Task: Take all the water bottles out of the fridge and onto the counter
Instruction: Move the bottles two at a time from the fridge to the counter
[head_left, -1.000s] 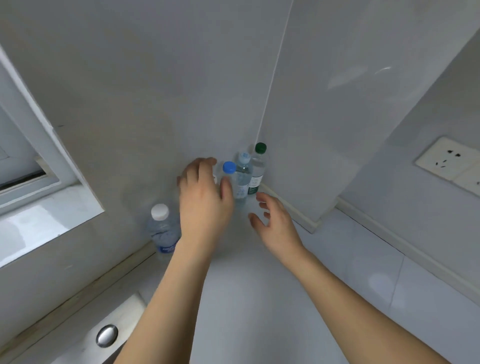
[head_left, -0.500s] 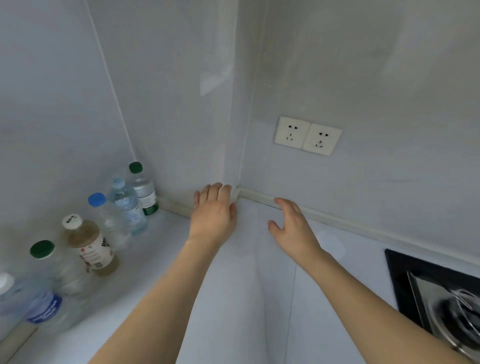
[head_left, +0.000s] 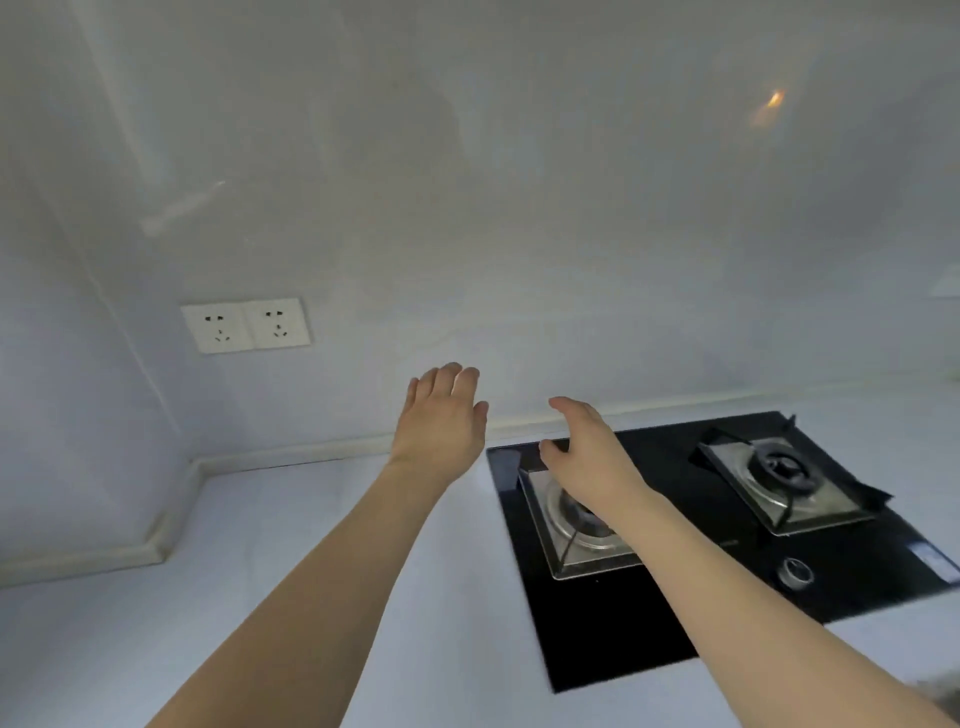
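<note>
White counter is being overhung by both hands: left hand and right hand, above the black hob, are being held spread, gripping nothing.

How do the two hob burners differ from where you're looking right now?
The near burner is partly covered by the right hand and forearm; the far burner shows whole. The near burner sits by the hob's left edge, the far burner further right and nearer the wall. Both have square steel trays in the black hob, and neither shows a flame.
</note>
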